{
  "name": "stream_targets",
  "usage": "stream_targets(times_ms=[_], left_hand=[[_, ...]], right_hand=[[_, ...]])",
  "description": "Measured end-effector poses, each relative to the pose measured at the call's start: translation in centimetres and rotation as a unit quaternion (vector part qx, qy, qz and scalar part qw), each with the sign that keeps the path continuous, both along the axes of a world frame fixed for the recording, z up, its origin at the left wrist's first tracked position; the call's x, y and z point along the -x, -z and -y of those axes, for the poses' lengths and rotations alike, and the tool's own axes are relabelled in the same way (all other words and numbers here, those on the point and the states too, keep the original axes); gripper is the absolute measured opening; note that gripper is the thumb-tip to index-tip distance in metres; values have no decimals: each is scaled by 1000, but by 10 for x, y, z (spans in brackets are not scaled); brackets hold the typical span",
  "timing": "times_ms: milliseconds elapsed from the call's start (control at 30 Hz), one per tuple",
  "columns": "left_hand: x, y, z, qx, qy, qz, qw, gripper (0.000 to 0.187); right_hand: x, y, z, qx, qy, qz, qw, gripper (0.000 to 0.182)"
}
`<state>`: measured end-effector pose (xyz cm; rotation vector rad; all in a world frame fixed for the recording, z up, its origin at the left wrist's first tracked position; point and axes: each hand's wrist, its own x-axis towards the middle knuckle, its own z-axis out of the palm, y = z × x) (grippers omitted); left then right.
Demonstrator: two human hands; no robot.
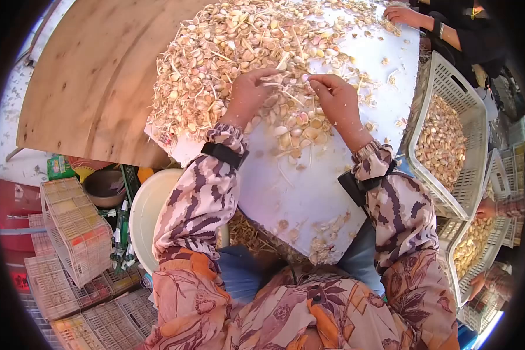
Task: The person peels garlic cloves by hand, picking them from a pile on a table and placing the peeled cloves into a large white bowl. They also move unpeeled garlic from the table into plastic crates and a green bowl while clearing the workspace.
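A large heap of garlic cloves [216,64] with dry stalks and skins covers the far part of the white tabletop [274,181]. Over its near edge, my left hand [252,96] is closed on a pale dry garlic stalk [286,89] that points to the right. My right hand [339,105] is a short way to the right, thumb and forefinger pinched on a small pinkish garlic clove [305,77]. Loose cloves [303,128] lie on the table just below both hands. Part of each hand's fingers is hidden by the hand itself.
A white plastic basket [449,76] full of cloves stands at the right, with another clove-filled basket [456,262] below. A co-worker's hand [403,16] rests at the far table corner. Brown plywood [87,76], a pale round tub [143,210] and stacked crates [76,233] are leftward.
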<state>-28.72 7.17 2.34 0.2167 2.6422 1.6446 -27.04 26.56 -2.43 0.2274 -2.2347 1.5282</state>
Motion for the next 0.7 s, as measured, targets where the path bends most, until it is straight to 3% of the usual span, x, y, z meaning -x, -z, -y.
stream_targets(times_ms=[33,100,167,233,367,533,600,633,700], left_hand=[[-11,-2,4,3,-6,-2,1000,26],[-26,-4,1,-169,4,29,985,27],[-35,-7,-5,-163,14,25,986,28],[-49,3,-19,-94,19,-53,994,27],[-61,20,-46,-106,-11,-139,985,21],[-68,17,-54,-108,-30,-118,987,18],[-72,19,-60,-279,-59,-36,958,12],[-72,20,-61,-278,-61,-33,958,12],[-69,23,-65,-427,-88,41,899,14]], right_hand=[[-4,-4,5,3,-6,-2,1000,20],[-11,-12,7,168,-126,176,962,25],[-16,-11,6,138,-124,161,969,27],[-27,-11,14,240,-182,227,926,24],[-36,0,11,294,-156,180,926,27],[-44,-6,9,322,-145,187,917,24],[-46,-12,9,244,-117,175,947,23],[-45,-10,11,245,-117,178,946,23],[-43,-7,13,258,-94,154,949,21]])
